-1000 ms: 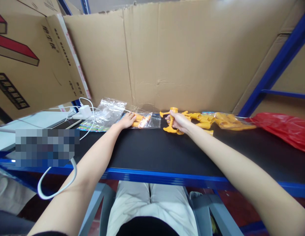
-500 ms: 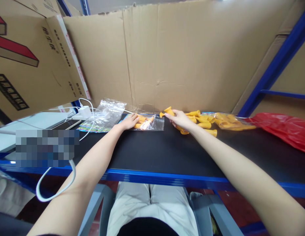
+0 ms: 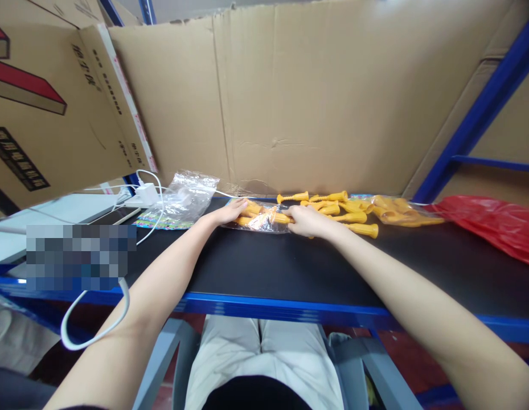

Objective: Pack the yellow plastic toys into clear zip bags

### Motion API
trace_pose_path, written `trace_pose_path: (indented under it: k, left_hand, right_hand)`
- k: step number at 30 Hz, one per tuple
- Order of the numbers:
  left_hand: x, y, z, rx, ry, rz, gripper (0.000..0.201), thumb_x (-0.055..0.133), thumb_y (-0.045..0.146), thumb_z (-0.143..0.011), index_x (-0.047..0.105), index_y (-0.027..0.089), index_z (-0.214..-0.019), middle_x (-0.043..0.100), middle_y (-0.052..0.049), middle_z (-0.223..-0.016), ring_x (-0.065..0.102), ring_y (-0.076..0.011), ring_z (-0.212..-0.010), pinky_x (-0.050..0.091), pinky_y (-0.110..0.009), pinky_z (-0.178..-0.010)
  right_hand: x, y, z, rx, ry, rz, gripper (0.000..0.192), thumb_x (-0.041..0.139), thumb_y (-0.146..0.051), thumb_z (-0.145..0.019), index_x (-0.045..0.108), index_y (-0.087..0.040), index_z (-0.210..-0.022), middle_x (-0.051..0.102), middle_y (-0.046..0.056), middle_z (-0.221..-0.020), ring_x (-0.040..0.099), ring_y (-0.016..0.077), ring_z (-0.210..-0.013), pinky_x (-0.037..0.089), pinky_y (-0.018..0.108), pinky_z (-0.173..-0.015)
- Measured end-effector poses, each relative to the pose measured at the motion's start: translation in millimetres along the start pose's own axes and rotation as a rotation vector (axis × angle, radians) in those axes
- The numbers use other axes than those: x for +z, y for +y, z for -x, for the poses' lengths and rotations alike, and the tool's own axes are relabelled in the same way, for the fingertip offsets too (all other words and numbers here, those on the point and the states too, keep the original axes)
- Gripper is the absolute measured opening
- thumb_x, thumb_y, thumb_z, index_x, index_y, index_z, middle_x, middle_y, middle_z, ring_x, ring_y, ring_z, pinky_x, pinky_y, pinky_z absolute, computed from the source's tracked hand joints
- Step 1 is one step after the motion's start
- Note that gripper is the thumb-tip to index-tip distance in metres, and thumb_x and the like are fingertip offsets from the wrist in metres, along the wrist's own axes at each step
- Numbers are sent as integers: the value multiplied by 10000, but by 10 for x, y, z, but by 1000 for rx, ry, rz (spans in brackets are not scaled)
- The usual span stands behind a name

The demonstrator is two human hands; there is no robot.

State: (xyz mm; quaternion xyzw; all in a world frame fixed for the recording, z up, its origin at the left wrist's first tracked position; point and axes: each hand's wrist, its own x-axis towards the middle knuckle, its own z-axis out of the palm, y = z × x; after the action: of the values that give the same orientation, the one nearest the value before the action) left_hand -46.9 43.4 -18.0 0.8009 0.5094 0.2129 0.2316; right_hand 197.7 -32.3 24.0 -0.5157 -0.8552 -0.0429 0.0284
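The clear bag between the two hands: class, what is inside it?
The clear bag holds several yellow plastic pieces. The right hand pushes another in at its mouth; the left hand covers the other end, so the count is unclear.

I count roughly six loose yellow plastic trumpet-shaped toy pieces [image 3: 332,208], three clear plastic bags [image 3: 259,219], one crumpled red plastic bag [image 3: 495,225], one white charger block [image 3: 147,193].

Bright, even light; edges bowed, perhaps wide-angle.
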Motion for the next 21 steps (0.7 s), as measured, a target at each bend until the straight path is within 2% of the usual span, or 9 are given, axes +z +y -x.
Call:
trace_pose_path:
  k: [4, 9, 12, 16, 18, 21]
  left_hand:
    - [28, 111, 47, 43, -32, 217, 623, 255, 524, -863, 349, 137, -1342, 290, -83, -1443, 302, -207, -1303, 250, -301, -1063]
    - [34, 151, 59, 49, -36, 297, 576, 305, 517, -861, 406, 169, -1309, 338, -65, -1422, 322, -227, -1290, 275, -317, -1056]
    - [35, 130, 47, 55, -42, 310, 573, 309, 518, -863, 408, 168, -1305, 343, -67, -1419, 329, -219, -1286, 287, -308, -1048]
    - [48, 97, 25, 81, -48, 322, 583, 317, 536, -859, 412, 159, -1293, 383, -77, -1394, 355, -215, -1268, 282, -311, -1049]
    - [62, 103, 20, 94, -71, 353, 592, 325, 556, -851, 418, 162, -1284, 417, -76, -1371, 380, -224, -1248, 292, -324, -1043]
    - [87, 153, 32, 89, -104, 414, 583, 336, 551, -853, 419, 161, -1277, 460, -81, -1336, 412, -227, -1223, 310, -335, -1031]
  right_hand:
    - [-3, 63, -30, 5, 54, -119, 199, 506, -258, -763, 646, -194, -889, 641, 58, -781, 567, 196, -711, 362, 301, -697]
    - [-30, 169, -29, -13, -10, -378, 182, 575, -350, -739, 665, -196, -701, 536, -6, -543, 448, 122, -515, 308, 247, -525]
    - [-54, 184, -16, -46, -19, -580, 156, 609, -322, -697, 672, -184, -660, 556, -9, -561, 411, 102, -497, 294, 238, -484]
    - [-75, 167, -3, -47, -29, -793, 164, 620, -303, -688, 706, -185, -764, 627, 5, -673, 473, 108, -566, 352, 225, -529]
    - [-74, 158, 1, -53, -25, -823, 174, 623, -289, -691, 710, -186, -800, 635, 1, -690, 487, 104, -574, 364, 219, -542]
    - [-43, 154, -3, -97, 4, -745, 134, 622, -263, -692, 706, -184, -762, 621, -12, -655, 485, 97, -551, 358, 211, -529]
